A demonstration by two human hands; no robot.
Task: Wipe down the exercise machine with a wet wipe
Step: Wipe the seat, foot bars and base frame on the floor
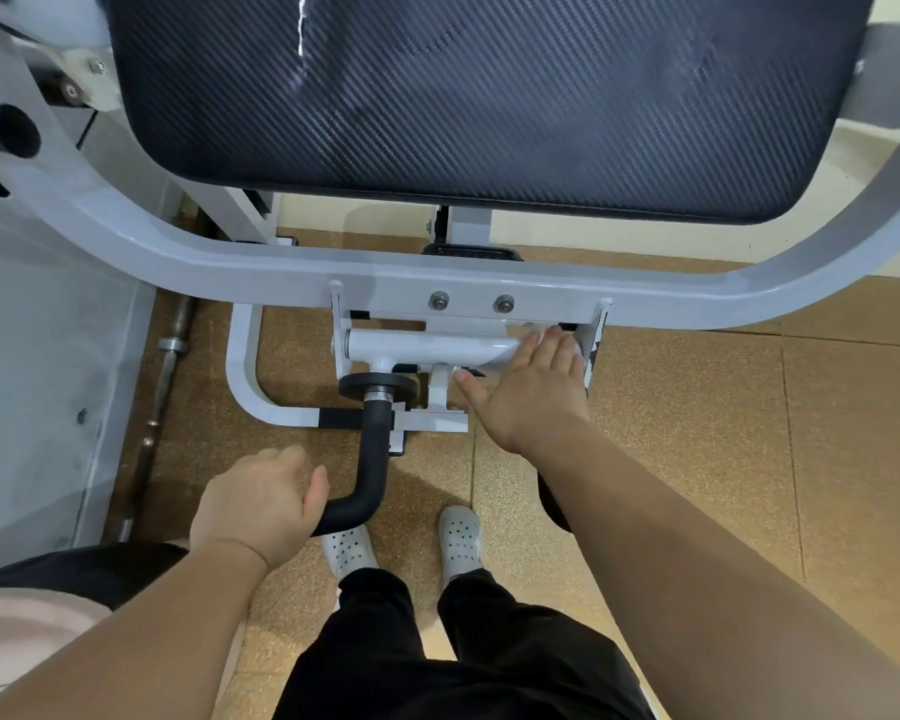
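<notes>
Head view: right hand [531, 392] flat on tube [427, 345]; left hand [261, 506] gripping handle [370, 459].

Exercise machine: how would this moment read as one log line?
left hand: gripping black handle | right hand: flat, pressing wipe on grey crossbar | pad: untouched

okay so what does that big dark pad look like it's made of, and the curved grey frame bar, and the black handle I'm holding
Pad: probably vinyl or similar upholstery, matte, with a fine carbon-fibre-style diagonal weave.
Frame bar: likely painted or powder-coated metal; smooth light grey with soft glossy highlights and bolt heads.
Handle, gripped by the left hand: looks like black rubber or foam over a tube, matte; which one is unclear.
</notes>
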